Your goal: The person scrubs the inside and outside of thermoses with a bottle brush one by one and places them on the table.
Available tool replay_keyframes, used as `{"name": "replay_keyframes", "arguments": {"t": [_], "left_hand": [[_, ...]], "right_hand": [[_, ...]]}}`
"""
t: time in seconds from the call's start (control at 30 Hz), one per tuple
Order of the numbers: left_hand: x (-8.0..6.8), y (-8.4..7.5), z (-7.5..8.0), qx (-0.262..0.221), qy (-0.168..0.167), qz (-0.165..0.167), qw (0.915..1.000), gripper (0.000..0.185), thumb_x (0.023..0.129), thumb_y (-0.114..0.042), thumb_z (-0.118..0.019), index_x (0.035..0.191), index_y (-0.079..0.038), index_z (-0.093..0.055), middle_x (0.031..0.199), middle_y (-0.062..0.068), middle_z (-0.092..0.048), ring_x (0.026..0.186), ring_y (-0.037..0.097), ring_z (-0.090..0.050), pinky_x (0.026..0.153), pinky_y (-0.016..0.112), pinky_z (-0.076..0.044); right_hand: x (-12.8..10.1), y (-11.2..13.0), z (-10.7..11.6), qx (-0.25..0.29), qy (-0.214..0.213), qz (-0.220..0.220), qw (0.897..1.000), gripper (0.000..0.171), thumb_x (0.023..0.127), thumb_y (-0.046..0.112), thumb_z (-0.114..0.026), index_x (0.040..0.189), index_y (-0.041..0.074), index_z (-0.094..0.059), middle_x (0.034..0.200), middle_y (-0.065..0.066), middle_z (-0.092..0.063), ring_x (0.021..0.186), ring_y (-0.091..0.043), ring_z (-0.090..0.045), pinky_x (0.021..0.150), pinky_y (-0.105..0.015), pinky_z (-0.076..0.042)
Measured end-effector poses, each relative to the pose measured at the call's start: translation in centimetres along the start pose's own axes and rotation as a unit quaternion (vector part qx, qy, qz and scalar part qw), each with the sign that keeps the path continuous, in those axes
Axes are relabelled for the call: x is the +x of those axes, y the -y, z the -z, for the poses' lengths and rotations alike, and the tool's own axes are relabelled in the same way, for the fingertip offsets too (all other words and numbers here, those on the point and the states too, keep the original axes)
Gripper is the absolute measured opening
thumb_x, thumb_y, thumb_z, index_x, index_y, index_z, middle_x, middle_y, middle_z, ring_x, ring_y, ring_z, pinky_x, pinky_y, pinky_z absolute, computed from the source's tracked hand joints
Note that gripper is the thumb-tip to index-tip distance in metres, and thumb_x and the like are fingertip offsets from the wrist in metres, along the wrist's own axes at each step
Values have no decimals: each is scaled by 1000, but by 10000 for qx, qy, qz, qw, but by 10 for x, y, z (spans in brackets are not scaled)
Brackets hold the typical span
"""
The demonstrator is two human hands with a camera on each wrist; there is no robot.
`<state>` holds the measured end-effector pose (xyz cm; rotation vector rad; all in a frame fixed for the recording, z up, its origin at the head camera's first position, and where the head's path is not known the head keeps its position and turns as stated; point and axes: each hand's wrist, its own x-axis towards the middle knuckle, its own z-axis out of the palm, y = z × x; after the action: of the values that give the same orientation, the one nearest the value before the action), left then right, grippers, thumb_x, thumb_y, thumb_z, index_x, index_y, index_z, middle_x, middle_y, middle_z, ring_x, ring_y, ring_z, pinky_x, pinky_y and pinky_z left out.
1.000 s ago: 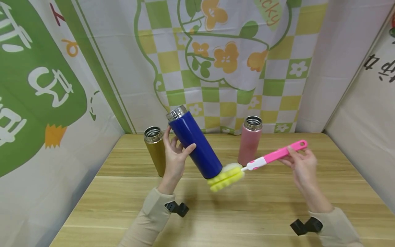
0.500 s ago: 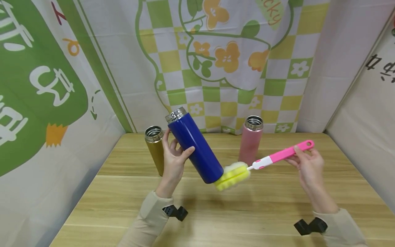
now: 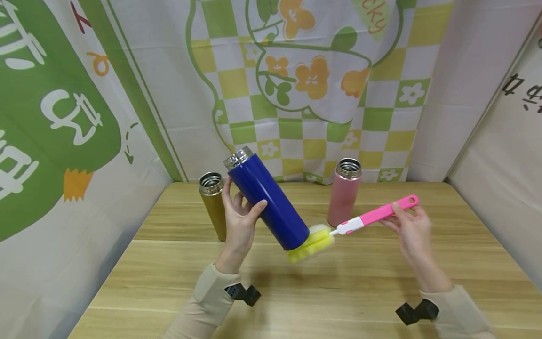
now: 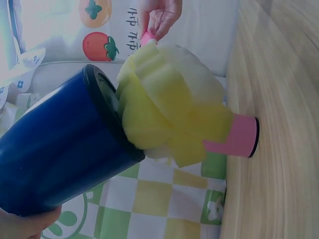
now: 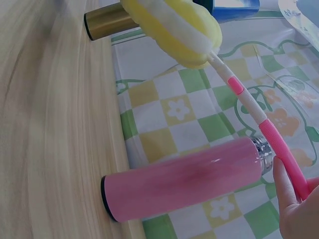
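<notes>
Sleeves: two beige sleeves enter from the near edge, each with a black camera mount at the wrist.
Table: a light wooden table (image 3: 296,292) fills the near and middle ground.
Left hand: the left hand (image 3: 239,221) is raised above the table left of centre, thumb and fingers wrapped round the upper half of the blue flask.
Blue flask: the blue flask (image 3: 268,200) is held off the table, tilted, its silver open mouth pointing up and to the far left, its base down and to the right.
Right hand: the right hand (image 3: 408,228) is raised on the right, fingers pinching the far end of the brush handle.
Bottle brush: the bottle brush (image 3: 360,221) has a pink and white handle slanting down to the left from the right hand.
Sponge head: the yellow and white sponge head (image 3: 311,242) presses against the flat base of the blue flask; the left wrist view shows them touching.
Pink flask: the pink flask (image 3: 344,193) stands upright and open on the table, farther back, just behind the brush.
Gold flask: the gold flask (image 3: 213,205) stands upright and open on the left, just behind the left hand.
Backdrop: a cloth backdrop (image 3: 296,84) with green and yellow checks and orange flowers hangs at the far side.
</notes>
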<state>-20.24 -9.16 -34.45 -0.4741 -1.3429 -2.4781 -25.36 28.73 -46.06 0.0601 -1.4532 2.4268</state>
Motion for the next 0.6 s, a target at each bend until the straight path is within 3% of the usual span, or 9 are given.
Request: {"name": "replay_keyframes", "arguments": {"t": [0.1,0.23,0.3,0.47,0.6], "left_hand": [[0,1,-1,72,-26,-63,10000,87,75,15,-55,137,-26,-9,119,13,-40,105,28,-48,87,37,-43],[1,5,0,213,-36,-170,9996,88,74,16,-56,137,-24,-10,119,12,-40,106,28,-48,87,36,-43],[2,6,0,293,-48,-219,9993,88,73,16,-56,137,-23,-10,119,11,-40,106,28,-47,87,36,-43],[5,7,5,649,6,-279,9975,89,74,15,-57,137,-24,-9,123,12,-38,109,29,-45,87,37,-43],[8,8,8,1030,125,-262,9943,89,74,12,-61,137,-25,-10,125,11,-36,111,28,-44,88,39,-42]], "right_hand": [[-18,19,-28,-35,-39,-160,9999,29,85,6,-56,109,-3,-43,95,-23,-62,86,-34,-62,77,-40,-47],[-21,20,-29,324,194,-109,9992,22,87,1,-51,108,-2,-46,93,-22,-62,84,-32,-63,74,-38,-49],[-8,4,-7,506,299,93,9982,22,87,0,-51,109,-2,-47,95,-26,-61,84,-36,-61,73,-41,-48],[17,-18,41,388,184,529,9977,30,84,2,-56,113,-2,-46,99,-28,-59,88,-41,-58,73,-47,-46],[-5,29,15,662,-6,477,9967,28,83,-3,-55,109,-5,-46,94,-28,-60,82,-40,-60,72,-45,-46]]}}
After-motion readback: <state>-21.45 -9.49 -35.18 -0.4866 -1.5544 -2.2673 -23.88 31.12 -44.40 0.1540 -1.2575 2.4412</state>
